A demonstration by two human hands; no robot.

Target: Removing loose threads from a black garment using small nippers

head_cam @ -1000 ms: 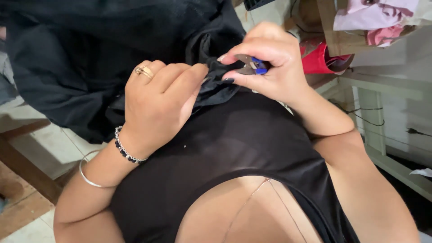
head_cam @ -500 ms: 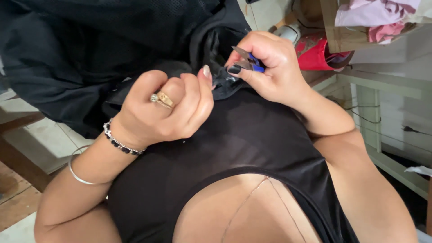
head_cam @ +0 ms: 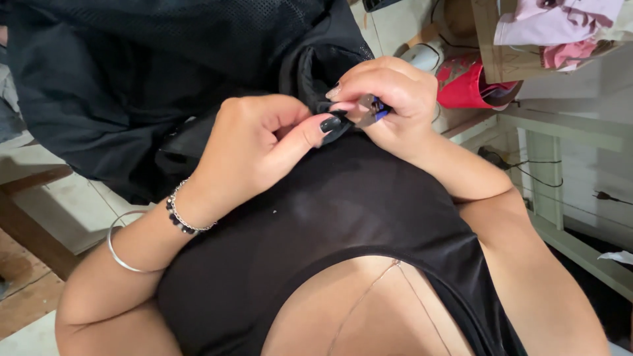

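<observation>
A large black mesh garment hangs in front of me, bunched at its lower right edge. My left hand pinches a small fold of that black fabric between thumb and fingers. Close beside it, my right hand grips a small metal thread snipper with a blue handle, its tip touching the pinched fold. The two hands touch each other just above my chest. A beaded bracelet and a thin silver bangle sit on my left wrist.
A red container stands behind my right hand, beside a cardboard box holding pink and white cloth. A pale shelf frame with cables runs down the right. A wooden table leg and tiled floor show at the left.
My left hand has turned and opened from a fist, moving right to pinch the fabric fold beside the snipper. My right hand has stayed in place with the snipper.
</observation>
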